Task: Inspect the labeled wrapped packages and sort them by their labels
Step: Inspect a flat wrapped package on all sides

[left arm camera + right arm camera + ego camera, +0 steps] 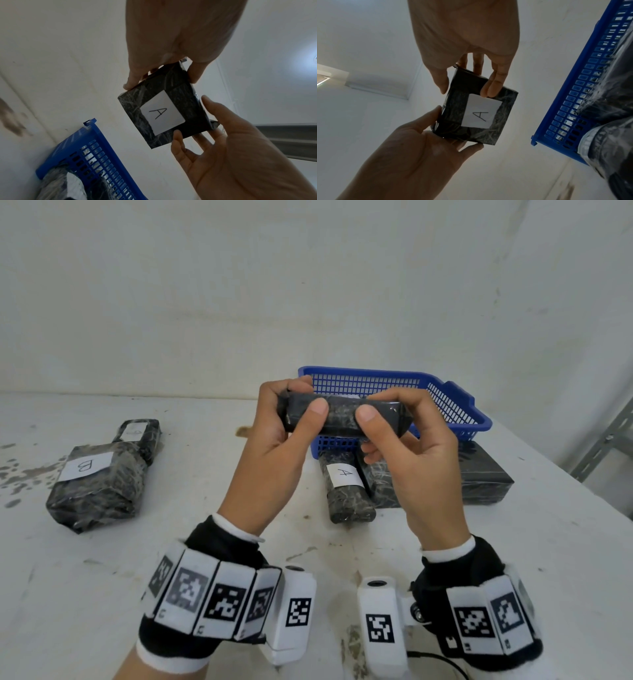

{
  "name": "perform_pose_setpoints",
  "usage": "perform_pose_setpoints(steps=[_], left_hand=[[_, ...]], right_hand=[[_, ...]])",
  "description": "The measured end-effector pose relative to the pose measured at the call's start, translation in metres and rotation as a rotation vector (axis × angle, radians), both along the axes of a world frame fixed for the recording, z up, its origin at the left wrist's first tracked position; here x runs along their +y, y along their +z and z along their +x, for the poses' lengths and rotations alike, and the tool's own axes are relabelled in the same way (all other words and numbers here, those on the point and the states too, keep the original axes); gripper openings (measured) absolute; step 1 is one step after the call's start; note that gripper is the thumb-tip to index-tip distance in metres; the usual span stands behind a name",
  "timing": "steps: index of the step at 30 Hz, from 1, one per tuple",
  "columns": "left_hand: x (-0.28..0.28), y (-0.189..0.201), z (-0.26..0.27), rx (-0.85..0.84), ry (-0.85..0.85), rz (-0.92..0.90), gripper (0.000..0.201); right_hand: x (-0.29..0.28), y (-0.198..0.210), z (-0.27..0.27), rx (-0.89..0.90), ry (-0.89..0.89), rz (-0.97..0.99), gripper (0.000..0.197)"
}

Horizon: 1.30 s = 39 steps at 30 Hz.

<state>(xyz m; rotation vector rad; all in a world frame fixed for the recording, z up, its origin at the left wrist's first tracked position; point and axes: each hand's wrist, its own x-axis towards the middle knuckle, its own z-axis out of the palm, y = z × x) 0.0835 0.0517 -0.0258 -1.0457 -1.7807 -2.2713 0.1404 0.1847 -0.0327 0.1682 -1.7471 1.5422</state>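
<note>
Table [342,549] carries two groups: the B packages [99,481] at left, the A packages [346,487] before the blue basket [455,405]. Both hands, left hand [274,446] and right hand [418,460], pinch the held package [342,416] above them by its ends. Its label [163,112] reads A on the underside, so it should go with the A group, label turned up.

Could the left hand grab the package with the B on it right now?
Probably not right away. The left hand is busy: with the right hand it holds a wrapped package labelled A. The B package lies in the open on the table, nothing blocking it, so letting go first should do.
</note>
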Motion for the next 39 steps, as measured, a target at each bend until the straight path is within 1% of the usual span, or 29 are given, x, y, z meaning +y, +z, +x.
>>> perform_pose_setpoints(steps=[3, 9, 11, 14, 16, 17, 18, 20, 21, 23, 25, 27, 29, 31, 33, 36, 39], left_hand=[[0.000, 0.000, 0.000, -0.002, -0.002, -0.013, 0.015], [-0.002, 0.000, -0.002, 0.003, 0.000, -0.017, 0.014], [-0.002, -0.002, -0.004, 0.009, 0.000, -0.008, 0.010], [-0.001, -0.004, -0.005, -0.007, 0.004, -0.025, 0.013], [0.000, -0.004, -0.005, -0.061, -0.017, 0.000, 0.014], [-0.001, -0.004, -0.005, -0.096, -0.032, 0.018, 0.024], [-0.002, -0.004, -0.006, -0.126, -0.033, 0.028, 0.038], [-0.005, -0.003, -0.009, -0.169, -0.022, 0.027, 0.065], [-0.006, -0.003, -0.010, -0.185, -0.023, 0.023, 0.074], [-0.007, -0.001, -0.011, -0.187, -0.036, 0.007, 0.084], [-0.007, -0.001, -0.010, -0.173, -0.042, 0.006, 0.082], [-0.007, -0.001, -0.010, -0.134, -0.028, 0.018, 0.075], [-0.006, 0.000, -0.009, -0.087, -0.001, -0.001, 0.070], [-0.006, 0.000, -0.007, -0.044, 0.026, -0.024, 0.065], [-0.005, 0.000, -0.005, -0.003, 0.041, -0.049, 0.065], [-0.005, -0.001, -0.006, -0.004, 0.057, -0.057, 0.062], [-0.006, 0.000, -0.007, -0.042, 0.069, -0.035, 0.054]], right_hand=[[0.000, 0.000, 0.000, 0.011, 0.044, 0.001, 0.027], [0.001, -0.003, -0.002, 0.054, 0.042, 0.005, 0.025], [0.002, -0.005, -0.004, 0.069, 0.046, -0.002, 0.025], [0.002, -0.004, -0.004, 0.075, 0.050, -0.053, 0.014], [0.003, -0.002, -0.002, 0.071, 0.035, -0.041, 0.007], [0.004, -0.001, -0.001, 0.063, 0.022, -0.024, 0.009], [0.004, 0.001, 0.000, 0.053, 0.011, -0.007, 0.016], [0.005, 0.002, 0.001, 0.038, 0.003, 0.012, 0.038], [0.006, 0.001, 0.000, 0.028, 0.002, 0.014, 0.049], [0.008, -0.001, -0.002, -0.015, 0.027, -0.013, 0.066], [0.008, -0.001, -0.003, -0.066, 0.099, -0.081, 0.072], [0.007, -0.001, -0.003, -0.089, 0.127, -0.097, 0.073], [0.005, 0.000, -0.001, -0.099, 0.108, -0.062, 0.073], [0.003, -0.001, -0.001, -0.108, 0.080, -0.014, 0.080], [0.002, -0.002, -0.002, -0.107, 0.043, 0.025, 0.084], [0.000, -0.003, -0.003, -0.088, 0.035, -0.008, 0.077], [0.003, -0.003, -0.004, -0.069, 0.027, -0.046, 0.059]])
